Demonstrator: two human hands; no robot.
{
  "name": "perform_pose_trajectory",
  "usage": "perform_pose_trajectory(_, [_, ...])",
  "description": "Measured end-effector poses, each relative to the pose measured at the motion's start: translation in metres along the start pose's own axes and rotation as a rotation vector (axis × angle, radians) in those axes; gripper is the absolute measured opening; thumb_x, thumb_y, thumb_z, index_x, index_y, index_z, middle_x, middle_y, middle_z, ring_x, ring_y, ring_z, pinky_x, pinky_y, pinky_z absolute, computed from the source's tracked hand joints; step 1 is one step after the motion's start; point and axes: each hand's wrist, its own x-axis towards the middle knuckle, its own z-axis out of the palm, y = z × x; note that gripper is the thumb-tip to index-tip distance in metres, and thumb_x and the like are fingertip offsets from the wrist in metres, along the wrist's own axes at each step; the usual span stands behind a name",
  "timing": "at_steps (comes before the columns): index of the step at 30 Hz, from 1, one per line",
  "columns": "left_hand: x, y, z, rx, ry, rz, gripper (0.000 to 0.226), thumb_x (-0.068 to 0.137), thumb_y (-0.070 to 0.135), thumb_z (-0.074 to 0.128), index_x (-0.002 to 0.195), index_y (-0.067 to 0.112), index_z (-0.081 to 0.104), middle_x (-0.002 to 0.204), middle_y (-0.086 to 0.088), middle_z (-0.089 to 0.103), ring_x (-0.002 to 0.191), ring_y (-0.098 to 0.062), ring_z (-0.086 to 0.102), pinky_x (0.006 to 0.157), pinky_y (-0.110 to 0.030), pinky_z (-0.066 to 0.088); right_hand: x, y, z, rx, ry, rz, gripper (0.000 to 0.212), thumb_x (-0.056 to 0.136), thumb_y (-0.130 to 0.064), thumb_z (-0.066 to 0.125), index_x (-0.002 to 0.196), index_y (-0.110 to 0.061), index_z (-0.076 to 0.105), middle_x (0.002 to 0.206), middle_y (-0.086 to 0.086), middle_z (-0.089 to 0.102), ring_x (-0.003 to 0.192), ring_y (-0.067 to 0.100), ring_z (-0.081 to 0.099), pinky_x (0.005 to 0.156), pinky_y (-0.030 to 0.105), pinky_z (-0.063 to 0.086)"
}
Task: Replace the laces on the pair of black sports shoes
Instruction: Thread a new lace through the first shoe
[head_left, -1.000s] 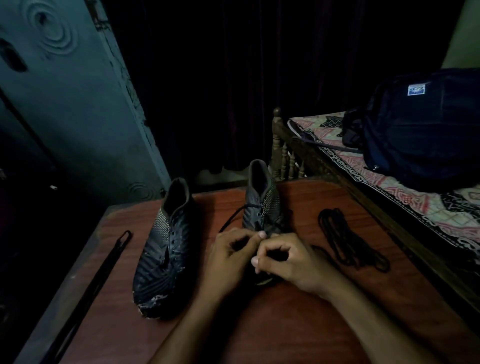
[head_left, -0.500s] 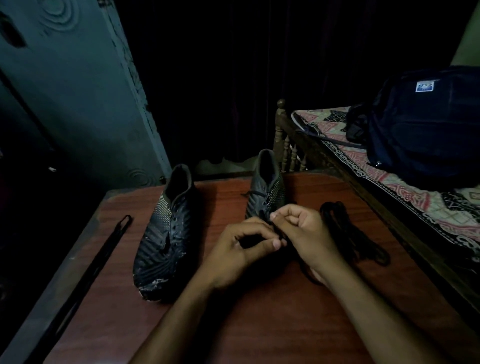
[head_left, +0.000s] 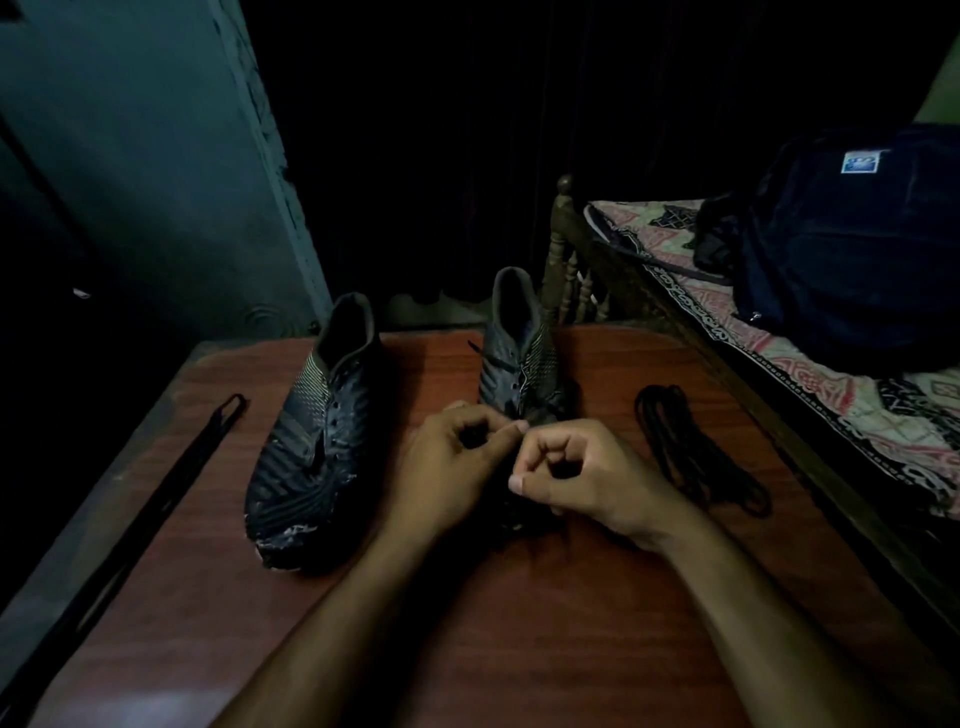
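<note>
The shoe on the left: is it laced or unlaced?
Unlaced. The left shoe shows bare eyelets with no lace across them.

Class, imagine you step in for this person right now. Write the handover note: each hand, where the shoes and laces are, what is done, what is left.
Left hand and right hand: both curled over the front of the right shoe, apparently pinching its lace; the dim light hides the grip.
Left shoe: on the table, eyelets bare.
Straight lace: along the table's left edge.
Bundled lace: right of the hands.
Done: left shoe unlaced.
Left: I cannot tell whether the right shoe is being unlaced or relaced; finish it, then lace the left shoe.
</note>
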Motion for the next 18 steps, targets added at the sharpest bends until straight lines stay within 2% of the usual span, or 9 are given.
perform_pose_trajectory(3, [0.002, -0.003, -0.003, -0.128, -0.075, 0.005, 0.017, 0.088, 0.030, 0.075, 0.071, 0.026, 0.075, 0.081, -0.002, 0.063, 0.077, -0.014, 0.060, 0.076, -0.047, 0.052, 0.007, 0.007, 0.004, 0.115, 0.287, -0.019, 0.016, 0.091, -0.017, 0.070, 0.077, -0.009, 0.067, 0.064, -0.001, 0.061, 0.063, 0.010, 0.057, 0.065, 0.023, 0.046])
perform_pose_trajectory(5, [-0.002, 0.001, -0.001, -0.223, -0.160, 0.005, 0.017, 0.086, 0.028, 0.076, 0.070, 0.025, 0.074, 0.084, -0.005, 0.061, 0.080, -0.016, 0.060, 0.075, -0.041, 0.050, 0.012, 0.013, 0.002, 0.150, 0.451, -0.007, 0.005, 0.095, -0.010, 0.067, 0.093, -0.015, 0.067, 0.068, -0.004, 0.062, 0.069, 0.013, 0.062, 0.072, 0.031, 0.050])
perform_pose_trajectory(7, [-0.007, 0.005, 0.001, -0.285, -0.246, 0.025, 0.017, 0.088, 0.017, 0.078, 0.072, 0.017, 0.075, 0.082, 0.001, 0.060, 0.079, -0.010, 0.060, 0.073, -0.025, 0.046, 0.014, 0.018, 0.001, 0.060, 0.475, -0.005, 0.028, 0.094, -0.002, 0.063, 0.106, -0.027, 0.067, 0.078, 0.000, 0.064, 0.077, 0.023, 0.066, 0.076, 0.036, 0.052])
perform_pose_trajectory(8, [-0.008, 0.006, 0.001, -0.292, -0.270, 0.041, 0.016, 0.089, 0.012, 0.078, 0.073, 0.012, 0.075, 0.082, 0.003, 0.061, 0.078, -0.007, 0.060, 0.073, -0.021, 0.045, 0.014, 0.019, 0.001, -0.005, 0.461, -0.014, 0.034, 0.093, 0.000, 0.063, 0.106, -0.031, 0.070, 0.086, 0.002, 0.066, 0.082, 0.025, 0.068, 0.076, 0.035, 0.053])
perform_pose_trajectory(10, [-0.008, 0.010, -0.001, -0.339, -0.277, 0.048, 0.014, 0.088, 0.012, 0.078, 0.074, 0.010, 0.074, 0.081, 0.005, 0.062, 0.078, -0.006, 0.060, 0.073, -0.019, 0.046, 0.014, 0.018, 0.003, -0.049, 0.462, -0.047, 0.029, 0.091, -0.001, 0.068, 0.099, -0.028, 0.075, 0.095, 0.000, 0.072, 0.088, 0.018, 0.071, 0.077, 0.031, 0.056])
perform_pose_trajectory(14, [-0.004, 0.009, -0.005, -0.324, -0.115, 0.072, 0.021, 0.091, 0.026, 0.071, 0.070, 0.025, 0.071, 0.078, 0.011, 0.062, 0.076, -0.004, 0.059, 0.073, -0.021, 0.045, 0.013, 0.017, 0.001, -0.015, 0.533, -0.053, 0.018, 0.092, -0.006, 0.069, 0.093, -0.021, 0.078, 0.096, -0.004, 0.077, 0.096, 0.012, 0.072, 0.083, 0.030, 0.056])
perform_pose_trajectory(17, [0.000, -0.003, -0.003, -0.119, 0.083, 0.062, 0.004, 0.096, 0.029, 0.071, 0.094, 0.032, 0.072, 0.096, 0.008, 0.069, 0.087, -0.010, 0.067, 0.080, -0.034, 0.055, 0.011, 0.014, -0.001, 0.074, 0.542, -0.023, 0.010, 0.090, -0.010, 0.073, 0.085, -0.018, 0.078, 0.088, 0.001, 0.078, 0.087, 0.011, 0.073, 0.076, 0.024, 0.055])
perform_pose_trajectory(18, [0.002, -0.007, -0.003, -0.029, 0.128, 0.073, 0.011, 0.095, 0.029, 0.073, 0.103, 0.035, 0.070, 0.102, 0.010, 0.067, 0.089, -0.009, 0.066, 0.083, -0.036, 0.057, 0.011, 0.014, -0.002, 0.093, 0.540, -0.012, 0.009, 0.089, -0.013, 0.074, 0.083, -0.018, 0.078, 0.087, 0.003, 0.077, 0.084, 0.011, 0.073, 0.075, 0.025, 0.055])
